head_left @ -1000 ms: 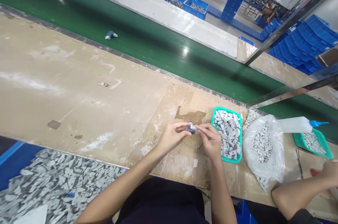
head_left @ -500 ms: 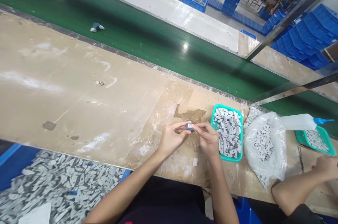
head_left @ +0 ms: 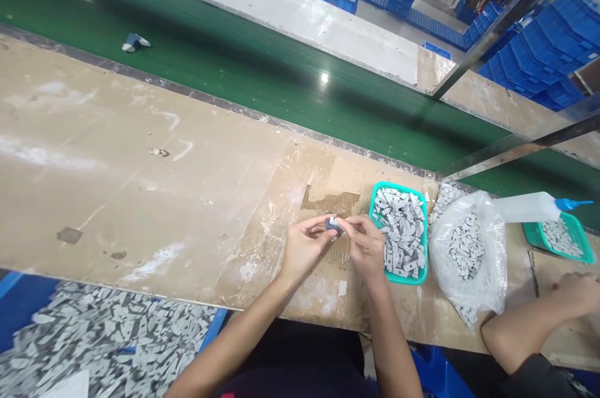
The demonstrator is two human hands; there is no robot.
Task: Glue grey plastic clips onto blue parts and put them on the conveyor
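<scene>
A small dark blue and white part point(head_left: 332, 223) is pinched between my two hands above the cardboard-covered bench. My left hand point(head_left: 304, 247) grips its left side with thumb and fingers. From the right, the fingertips of my right hand point(head_left: 367, 245) press together against the white portion. Whether that white portion is a separate piece I cannot tell. Just right of my hands stands a green basket point(head_left: 425, 242) heaped with flat grey-white pieces point(head_left: 402, 229), some with holes.
A plastic bag point(head_left: 492, 260) of small pieces, a squeeze bottle point(head_left: 529, 207) and another green basket point(head_left: 585, 242) lie right, near a co-worker's arm point(head_left: 534, 317). A green conveyor belt point(head_left: 234, 79) carries a blue-white item point(head_left: 135, 42). A blue bin point(head_left: 28, 317) of pieces stands lower left.
The whole view has shifted slightly, with the surroundings moving left and up in the picture. The small part has tilted a little between my fingers; both hands keep their hold.
</scene>
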